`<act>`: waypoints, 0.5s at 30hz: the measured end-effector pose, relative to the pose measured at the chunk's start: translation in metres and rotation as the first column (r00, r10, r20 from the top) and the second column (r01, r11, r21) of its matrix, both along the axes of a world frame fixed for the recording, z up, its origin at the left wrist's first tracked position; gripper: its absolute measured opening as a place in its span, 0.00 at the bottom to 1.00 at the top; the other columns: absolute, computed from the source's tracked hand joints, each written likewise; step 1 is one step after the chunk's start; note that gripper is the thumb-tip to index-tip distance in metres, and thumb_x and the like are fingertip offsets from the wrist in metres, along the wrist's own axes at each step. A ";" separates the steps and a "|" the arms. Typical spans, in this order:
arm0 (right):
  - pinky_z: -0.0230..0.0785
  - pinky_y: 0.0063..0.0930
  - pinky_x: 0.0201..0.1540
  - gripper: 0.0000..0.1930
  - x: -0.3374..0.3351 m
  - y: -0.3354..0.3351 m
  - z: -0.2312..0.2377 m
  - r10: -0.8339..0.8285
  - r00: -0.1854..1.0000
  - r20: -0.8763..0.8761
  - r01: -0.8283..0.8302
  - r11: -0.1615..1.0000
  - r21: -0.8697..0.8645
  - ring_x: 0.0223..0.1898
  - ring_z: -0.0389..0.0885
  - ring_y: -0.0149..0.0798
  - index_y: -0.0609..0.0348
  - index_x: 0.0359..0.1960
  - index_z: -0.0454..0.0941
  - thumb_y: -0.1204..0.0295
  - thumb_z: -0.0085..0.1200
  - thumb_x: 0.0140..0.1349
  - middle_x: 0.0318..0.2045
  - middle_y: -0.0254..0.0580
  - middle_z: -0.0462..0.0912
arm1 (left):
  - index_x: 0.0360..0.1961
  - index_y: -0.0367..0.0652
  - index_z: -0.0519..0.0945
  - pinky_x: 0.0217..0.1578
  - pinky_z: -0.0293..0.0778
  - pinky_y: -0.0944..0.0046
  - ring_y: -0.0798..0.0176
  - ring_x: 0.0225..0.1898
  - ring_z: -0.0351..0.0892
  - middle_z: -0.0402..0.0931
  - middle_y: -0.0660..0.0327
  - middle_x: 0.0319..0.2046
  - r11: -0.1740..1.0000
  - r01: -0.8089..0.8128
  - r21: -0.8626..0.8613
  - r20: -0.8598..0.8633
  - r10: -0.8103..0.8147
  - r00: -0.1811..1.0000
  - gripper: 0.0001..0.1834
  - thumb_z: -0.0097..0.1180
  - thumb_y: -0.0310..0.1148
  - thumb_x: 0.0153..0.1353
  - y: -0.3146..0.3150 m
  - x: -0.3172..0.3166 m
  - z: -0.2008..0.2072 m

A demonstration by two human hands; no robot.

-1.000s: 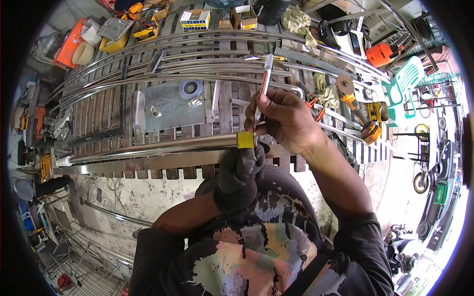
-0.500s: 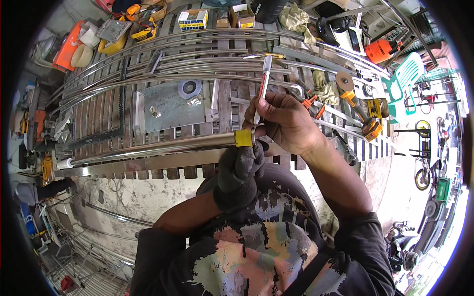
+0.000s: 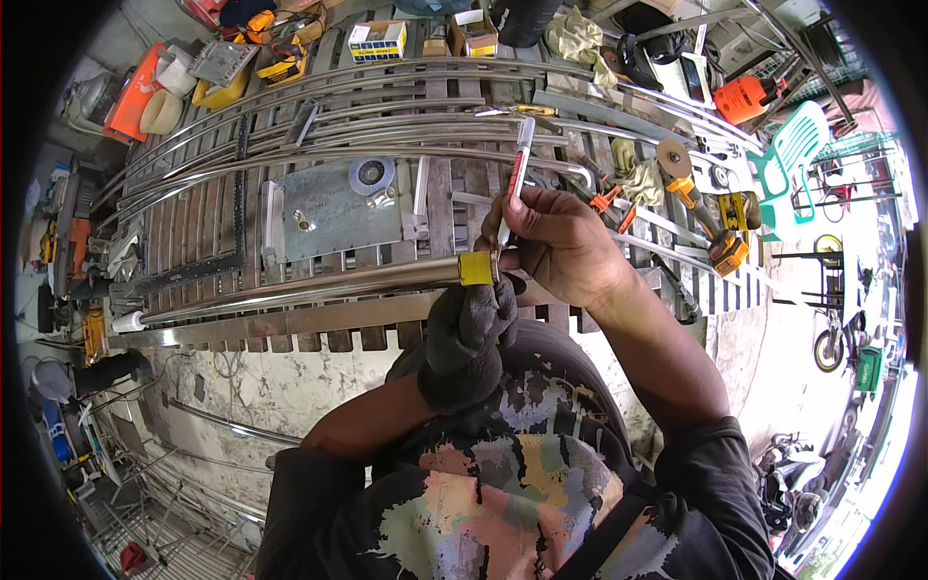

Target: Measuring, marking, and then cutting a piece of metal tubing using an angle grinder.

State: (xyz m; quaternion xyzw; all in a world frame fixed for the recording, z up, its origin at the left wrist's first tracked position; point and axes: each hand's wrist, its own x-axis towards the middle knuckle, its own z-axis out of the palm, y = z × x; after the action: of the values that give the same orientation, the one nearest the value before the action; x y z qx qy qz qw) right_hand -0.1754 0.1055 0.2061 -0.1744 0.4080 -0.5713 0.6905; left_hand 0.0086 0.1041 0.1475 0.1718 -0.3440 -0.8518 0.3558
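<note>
A long polished metal tube (image 3: 319,290) lies along the near edge of the slatted bench, with a yellow band (image 3: 476,270) wrapped round its right end. My left hand (image 3: 464,338), in a dark grey glove, is closed under and around that banded end. In my bare right hand (image 3: 572,246) is a white and red marker pen (image 3: 519,172), pinched between thumb and fingers. Its upper end points away from me, and its lower end is beside the tube's end. My fingers partly hide the pen's tip and the tube's mouth.
Beyond the tube lies a metal plate (image 3: 333,220) with a grinding disc (image 3: 371,175) on it. Several thin tubes (image 3: 387,145) stretch across the bench (image 3: 193,208). An angle grinder (image 3: 698,208) and orange-handled clamp (image 3: 607,200) lie to the right. A green plastic chair (image 3: 795,169) stands beyond.
The marker pen's upper end has tipped slightly right and lower. Both hands stay almost in place at the tube's end.
</note>
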 end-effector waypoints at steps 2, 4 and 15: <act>0.83 0.34 0.42 0.12 0.001 0.001 0.000 0.000 1.000 0.003 0.000 1.000 -0.006 0.42 0.86 0.40 0.66 0.47 0.77 0.67 0.50 0.79 0.40 0.45 0.83 | 0.41 0.42 0.71 0.24 0.68 0.63 0.68 0.24 0.64 0.69 0.63 0.28 1.000 0.008 -0.004 -0.053 -0.008 0.999 0.17 0.47 0.46 0.80 0.000 0.000 -0.004; 0.83 0.35 0.43 0.12 0.002 0.004 0.000 -0.069 0.997 0.046 0.068 0.998 0.017 0.43 0.86 0.41 0.66 0.48 0.77 0.67 0.50 0.80 0.40 0.45 0.83 | 0.42 0.43 0.71 0.24 0.68 0.63 0.68 0.24 0.65 0.69 0.63 0.28 1.000 0.008 -0.005 -0.022 -0.008 1.000 0.17 0.47 0.46 0.80 -0.003 -0.001 0.005; 0.85 0.35 0.44 0.11 0.003 0.011 -0.008 -0.119 0.993 0.028 0.118 0.993 0.027 0.39 0.87 0.36 0.63 0.51 0.77 0.67 0.56 0.77 0.39 0.38 0.82 | 0.46 0.44 0.72 0.24 0.67 0.65 0.68 0.24 0.65 0.68 0.65 0.27 0.997 -0.045 -0.056 0.067 0.049 0.997 0.15 0.49 0.46 0.80 0.001 -0.004 0.023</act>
State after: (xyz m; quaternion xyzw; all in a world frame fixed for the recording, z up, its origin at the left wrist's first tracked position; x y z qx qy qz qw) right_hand -0.1720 0.1160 0.1977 -0.1327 0.4143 -0.6086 0.6636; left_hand 0.0044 0.1050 0.1703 0.1992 -0.3751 -0.8270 0.3684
